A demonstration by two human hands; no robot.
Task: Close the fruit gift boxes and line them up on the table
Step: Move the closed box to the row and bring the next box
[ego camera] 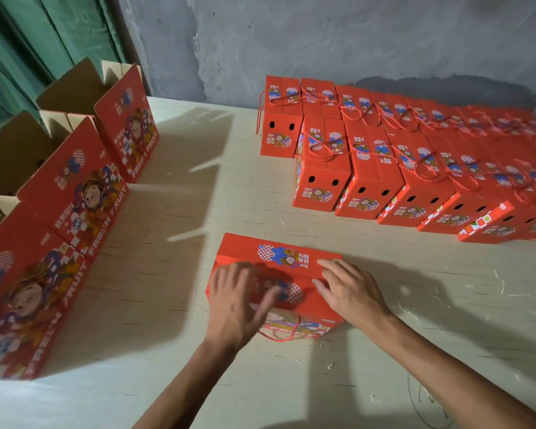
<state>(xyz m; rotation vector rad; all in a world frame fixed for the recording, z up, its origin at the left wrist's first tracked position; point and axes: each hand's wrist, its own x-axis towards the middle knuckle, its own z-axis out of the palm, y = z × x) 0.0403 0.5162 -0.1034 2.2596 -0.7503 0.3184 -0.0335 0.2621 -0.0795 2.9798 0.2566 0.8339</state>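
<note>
Pale wooden surface (173, 305), scuffed, grey patchy wall (353, 35) behind, green panelling (28, 41) in upper left of frame.

Lower centre: one red fruit gift box (279, 258) lying on the surface, top flaps folded down, red cord handle (280, 334) hanging out at its near edge. Left hand (239, 298) flat on left part of lid, fingers spread and fairly straight, slightly motion-blurred; pressing, nothing grasped, grip released. Right hand (350, 289) on right part of lid, fingers extended along the flap seam, pressing too; grip likewise released. Both forearms entering from bottom of frame.

Upper right: closed red boxes (369, 174) packed side by side in two rows running toward right edge, boxes touching, cord handles lying across tops, two dark oval holes on each near face. Back row close to the wall, front row just ahead of it. Far right end blurred, count not readable.

Left edge: three open boxes (84, 187) standing upright in a line from lower left toward upper left, brown cardboard flaps up, printed fronts with cartoon face and "FRESH FRUIT" text. Well apart from the box under the hands.

Hard shadows from the open boxes across centre of the surface.
</note>
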